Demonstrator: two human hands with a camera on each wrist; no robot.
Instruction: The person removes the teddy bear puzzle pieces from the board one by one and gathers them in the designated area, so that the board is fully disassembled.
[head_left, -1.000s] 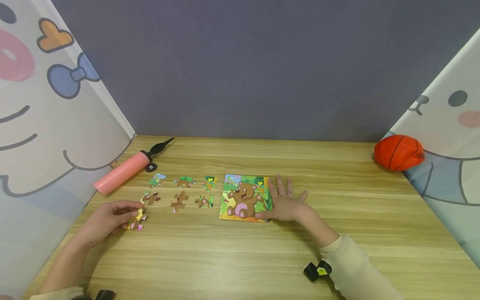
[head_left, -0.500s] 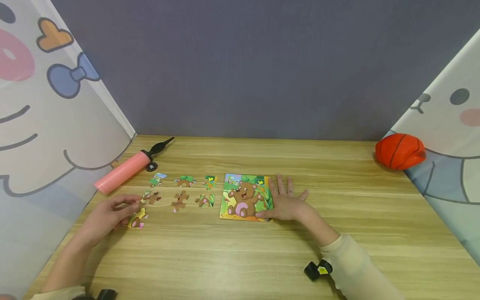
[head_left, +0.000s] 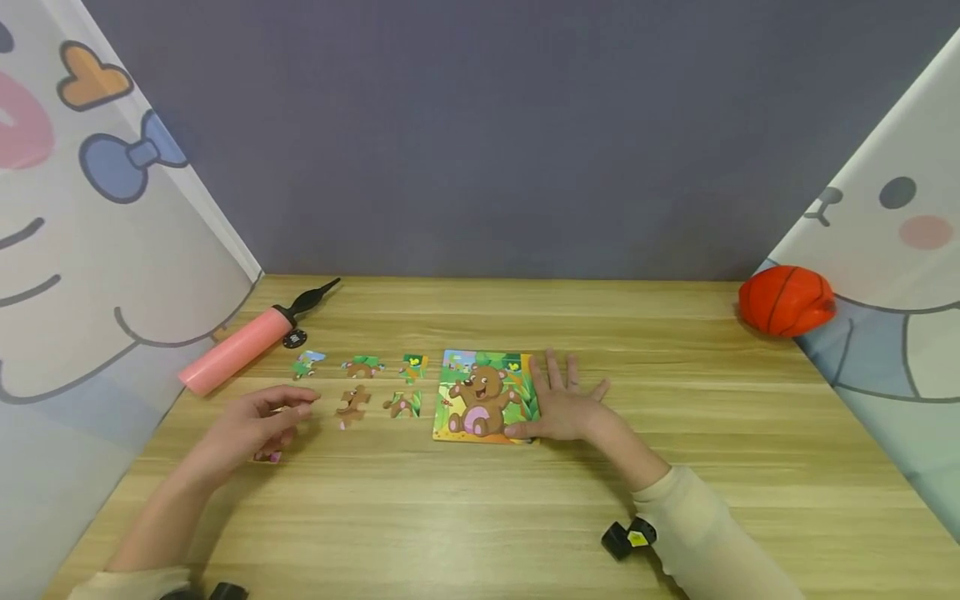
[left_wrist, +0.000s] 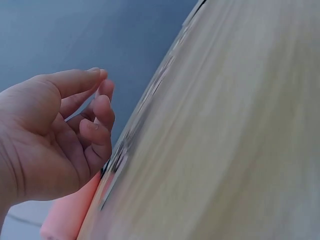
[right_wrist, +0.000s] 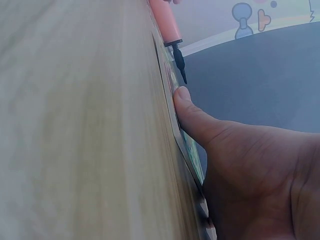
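Observation:
My left hand (head_left: 243, 429) hovers over the left end of the loose puzzle pieces, its fingers loosely bent. In the left wrist view thumb and index tip come close together, with nothing visible between them. Beneath the hand a puzzle piece (head_left: 266, 457) shows only its pink and brown lower edge; a neighbouring piece is hidden. To its right lies a brown bear piece (head_left: 352, 406). My right hand (head_left: 564, 410) rests with spread fingers on the right edge of the square bear puzzle board (head_left: 480, 396), thumb on its lower right corner.
More pieces, such as a green-and-blue piece (head_left: 308, 363) and a duck piece (head_left: 413, 367), lie between left hand and board. Behind them are a pink pump (head_left: 236, 350) and a black disc (head_left: 295, 338). A deflated red ball (head_left: 786, 301) sits far right; a grey wall (head_left: 480, 142) bounds the back.
My left hand has let go of the lower left puzzle piece and moved right and up, now covering the bear-face piece. My right hand stays on the board. The head view has shifted slightly.

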